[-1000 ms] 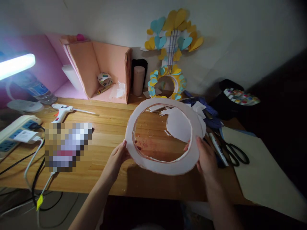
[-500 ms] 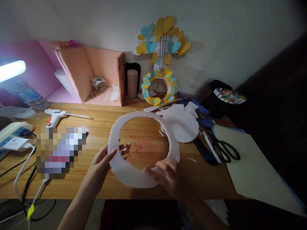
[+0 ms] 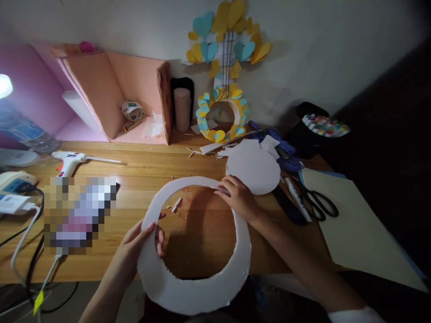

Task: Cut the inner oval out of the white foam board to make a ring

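Note:
A white foam-board ring point(image 3: 195, 291), with a rough inner edge, is held up tilted over the front of the wooden desk. My left hand point(image 3: 143, 235) grips its left side, thumb on top and fingers curled through the hole. At the upper right of the ring, my right hand point(image 3: 237, 195) is closed with its fingertips pinching the inner edge. A small white scrap point(image 3: 177, 205) and crumbs lie on the desk, seen through the hole. Just behind my right hand rests a white foam disc point(image 3: 254, 169).
A glue gun point(image 3: 72, 162) and a pixelated phone-like item point(image 3: 81, 217) lie left. Black scissors point(image 3: 318, 204), a white marker point(image 3: 296, 199) and pale sheets point(image 3: 357, 224) lie right. Behind stand a pink box point(image 3: 141, 76), a tumbler point(image 3: 182, 110) and a paper-heart guitar point(image 3: 222, 119).
The ring has come nearer to me and lower in view. My right hand has moved from its lower right side up to its upper right edge. A small scrap now shows through the hole.

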A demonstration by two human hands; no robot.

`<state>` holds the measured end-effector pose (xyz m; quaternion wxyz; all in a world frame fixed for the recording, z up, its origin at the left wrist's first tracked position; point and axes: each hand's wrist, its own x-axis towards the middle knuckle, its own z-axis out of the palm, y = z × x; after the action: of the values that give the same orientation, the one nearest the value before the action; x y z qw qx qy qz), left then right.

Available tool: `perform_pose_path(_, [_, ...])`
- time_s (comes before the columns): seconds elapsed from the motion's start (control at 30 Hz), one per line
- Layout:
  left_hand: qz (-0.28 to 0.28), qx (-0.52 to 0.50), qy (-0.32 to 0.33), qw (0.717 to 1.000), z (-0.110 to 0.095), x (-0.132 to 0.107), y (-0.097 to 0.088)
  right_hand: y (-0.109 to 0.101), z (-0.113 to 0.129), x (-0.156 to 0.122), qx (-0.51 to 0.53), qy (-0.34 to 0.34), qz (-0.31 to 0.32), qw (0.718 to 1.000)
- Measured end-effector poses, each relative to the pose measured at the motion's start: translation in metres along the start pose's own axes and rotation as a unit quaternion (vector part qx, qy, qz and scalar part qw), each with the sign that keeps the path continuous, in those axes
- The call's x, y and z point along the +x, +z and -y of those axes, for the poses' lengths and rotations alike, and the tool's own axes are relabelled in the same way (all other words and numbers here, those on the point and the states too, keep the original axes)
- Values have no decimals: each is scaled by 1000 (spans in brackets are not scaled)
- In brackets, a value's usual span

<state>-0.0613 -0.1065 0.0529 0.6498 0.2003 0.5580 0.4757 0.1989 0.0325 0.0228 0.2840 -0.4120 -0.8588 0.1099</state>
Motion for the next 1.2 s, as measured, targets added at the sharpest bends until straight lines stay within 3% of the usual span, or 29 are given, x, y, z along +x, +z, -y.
perform_pose_path(0.33, [29, 11, -17, 999, 2, 8, -11, 9, 3, 3, 86, 73, 5, 994])
perform_pose_path(0.43, [21, 29, -18, 999, -1, 8, -14, -3, 4, 2, 99, 95, 9, 990])
perform_pose_path(0.5, [-4, 24, -11, 1000, -6, 7, -19, -20, -4, -7, 78, 117, -22, 990])
perform_pose_path(0.6, [-23, -2, -31, 999, -16, 8, -29, -56, -38, -38, -47, 179, -117, 976])
perform_pose_path(0.67, [-18, -6, -50, 999, -21, 11, -33, -82, -72, -68, -165, 250, -139, 944])
perform_pose_path(0.77, [11, 24, -83, 996, -20, 20, -31, -109, -119, -112, -263, 368, -38, 891])
perform_pose_path(0.83, [12, 71, -74, 995, -13, 27, -26, -118, -140, -130, -255, 380, -11, 889])
perform_pose_path(0.9, [-27, 147, 18, 989, -2, 34, -22, -122, -153, -139, -235, 374, 0, 897])
perform_pose_path(0.93, [-68, 202, 98, 972, 2, 36, -20, -124, -156, -140, -226, 373, 5, 900])
perform_pose_path(0.97, [-116, 266, 191, 938, 5, 39, -18, -125, -159, -141, -217, 372, 9, 902])
perform_pose_path(1.03, [-181, 397, 366, 822, 6, 43, -8, -126, -162, -141, -198, 375, 13, 905])
perform_pose_path(1.07, [-177, 458, 427, 759, 4, 45, 1, -126, -162, -142, -192, 374, 10, 907])
perform_pose_path(1.1, [-140, 515, 467, 704, 1, 48, 13, -126, -163, -143, -195, 369, 5, 909])
perform_pose_path(1.2, [64, 631, 490, 598, -13, 69, 61, -122, -163, -147, -262, 363, -2, 894])
